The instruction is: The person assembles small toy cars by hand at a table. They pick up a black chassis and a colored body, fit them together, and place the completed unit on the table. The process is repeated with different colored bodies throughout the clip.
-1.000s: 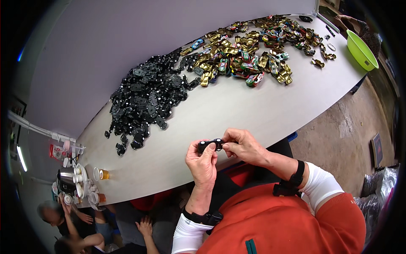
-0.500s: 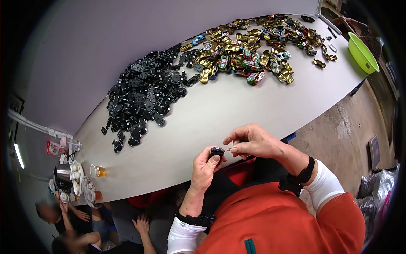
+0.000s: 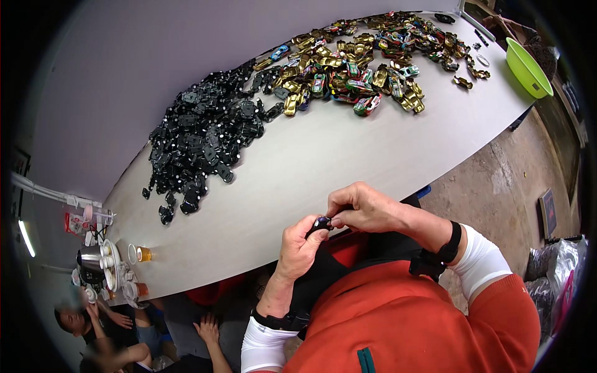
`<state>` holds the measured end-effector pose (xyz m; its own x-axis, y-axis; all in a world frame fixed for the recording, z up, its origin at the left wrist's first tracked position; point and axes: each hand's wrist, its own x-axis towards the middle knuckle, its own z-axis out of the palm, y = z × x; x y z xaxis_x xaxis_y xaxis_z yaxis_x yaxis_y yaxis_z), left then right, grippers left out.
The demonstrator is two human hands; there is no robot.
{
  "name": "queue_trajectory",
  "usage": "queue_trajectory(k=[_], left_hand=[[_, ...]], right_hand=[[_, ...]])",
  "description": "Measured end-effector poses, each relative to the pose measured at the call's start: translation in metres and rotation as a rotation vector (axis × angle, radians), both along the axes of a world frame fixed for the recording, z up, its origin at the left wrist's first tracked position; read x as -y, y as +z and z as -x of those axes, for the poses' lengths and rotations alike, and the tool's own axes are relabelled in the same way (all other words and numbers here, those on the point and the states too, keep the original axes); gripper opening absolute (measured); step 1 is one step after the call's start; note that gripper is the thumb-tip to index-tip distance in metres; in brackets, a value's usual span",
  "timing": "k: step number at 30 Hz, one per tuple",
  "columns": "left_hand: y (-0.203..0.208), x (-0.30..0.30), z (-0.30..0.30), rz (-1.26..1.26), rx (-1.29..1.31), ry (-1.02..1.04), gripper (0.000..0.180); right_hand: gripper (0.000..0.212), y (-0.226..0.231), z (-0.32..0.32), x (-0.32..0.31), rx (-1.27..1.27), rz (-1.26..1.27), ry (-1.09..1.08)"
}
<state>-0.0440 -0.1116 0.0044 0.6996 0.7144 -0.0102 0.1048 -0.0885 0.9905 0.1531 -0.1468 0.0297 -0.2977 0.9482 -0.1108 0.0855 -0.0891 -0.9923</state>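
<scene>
Over the near edge of the table (image 3: 267, 180), my left hand (image 3: 297, 250) is closed around a small dark toy car (image 3: 321, 223), thumb on its near side. My right hand (image 3: 364, 208) meets the car's right end with thumb and forefinger pinched together. Whatever lies between those fingertips is too small to make out. Beyond my hands, a heap of black toy car bases (image 3: 202, 133) with wheels covers the table's far left. Beside it, toward the far right, spreads a pile of gold and multicoloured toy car bodies (image 3: 348, 71).
A green basin (image 3: 527, 69) stands at the table's right end. At the left end are a tray (image 3: 112, 264) of cups, a metal pot (image 3: 90, 258) and a glass of amber drink (image 3: 144, 253). Other people (image 3: 109, 326) sit at the lower left.
My right hand has come left to the toy car, its fingertips now touching it; before, they were slightly apart with a tiny thing pinched. The car has turned a little in my left hand.
</scene>
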Motion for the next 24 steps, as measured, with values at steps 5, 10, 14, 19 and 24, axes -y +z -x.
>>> queue_trajectory(k=[5,10,14,19,24], left_hand=[[0.006,0.006,-0.007,0.274,0.082,0.074,0.01],[0.006,0.001,-0.005,0.475,0.115,0.056,0.011],[0.006,0.003,-0.008,0.467,0.083,0.074,0.01],[0.001,0.009,-0.013,0.532,0.15,0.091,0.011],[0.004,0.012,-0.009,0.757,0.175,-0.113,0.02]], right_hand=[[0.009,0.006,0.0,-0.003,0.041,0.06,-0.045],[0.015,0.005,-0.006,-0.001,-0.059,0.164,-0.027],[0.012,0.001,-0.004,-0.002,0.026,0.13,-0.056],[0.01,-0.022,-0.001,0.0,0.072,-0.094,-0.097],[0.013,-0.018,-0.025,0.006,-0.374,0.259,-0.194]])
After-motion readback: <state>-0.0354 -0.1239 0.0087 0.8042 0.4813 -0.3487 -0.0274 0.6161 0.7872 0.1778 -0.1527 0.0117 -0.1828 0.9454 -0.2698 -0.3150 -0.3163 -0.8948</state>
